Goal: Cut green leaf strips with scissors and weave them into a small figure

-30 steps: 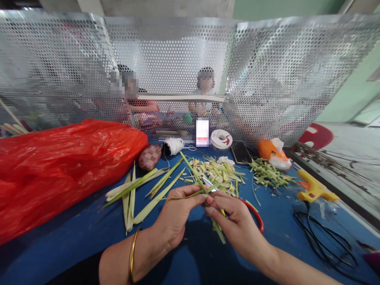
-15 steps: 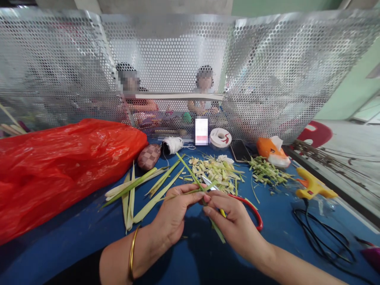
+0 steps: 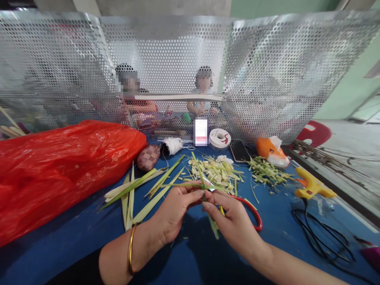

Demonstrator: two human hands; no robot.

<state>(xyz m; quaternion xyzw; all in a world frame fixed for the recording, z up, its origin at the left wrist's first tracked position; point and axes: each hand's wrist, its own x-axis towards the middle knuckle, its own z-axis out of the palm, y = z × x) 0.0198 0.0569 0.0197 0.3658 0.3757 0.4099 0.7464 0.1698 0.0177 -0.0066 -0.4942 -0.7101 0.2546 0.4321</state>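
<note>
Crossed green leaf strips (image 3: 199, 169) meet at a small knot between my two hands, above the blue table (image 3: 190, 257). My left hand (image 3: 178, 206) pinches the strips near the crossing, thumb on top. From the other side, the thumb and fingers of my right hand (image 3: 228, 211) close on the same crossing. One strip end points away from me, another hangs down toward me, and others stick out sideways. Scissors with red handles (image 3: 257, 217) lie beneath my right hand, which hides part of them. Long pale leaf pieces (image 3: 158, 198) lie to the left.
A red plastic bag (image 3: 71, 166) covers the left side. Leaf scraps (image 3: 218, 172), a white thread spool (image 3: 172, 145), a ribbon roll (image 3: 219, 138), a phone (image 3: 240, 151) and a yellow glue gun (image 3: 313, 186) lie around. Behind the perforated metal screen (image 3: 178, 51) sit two people.
The crossed strips have turned in my fingers: the far end now points more straight away, and the side strip lies flatter. Both hands keep their pinch and have barely shifted.
</note>
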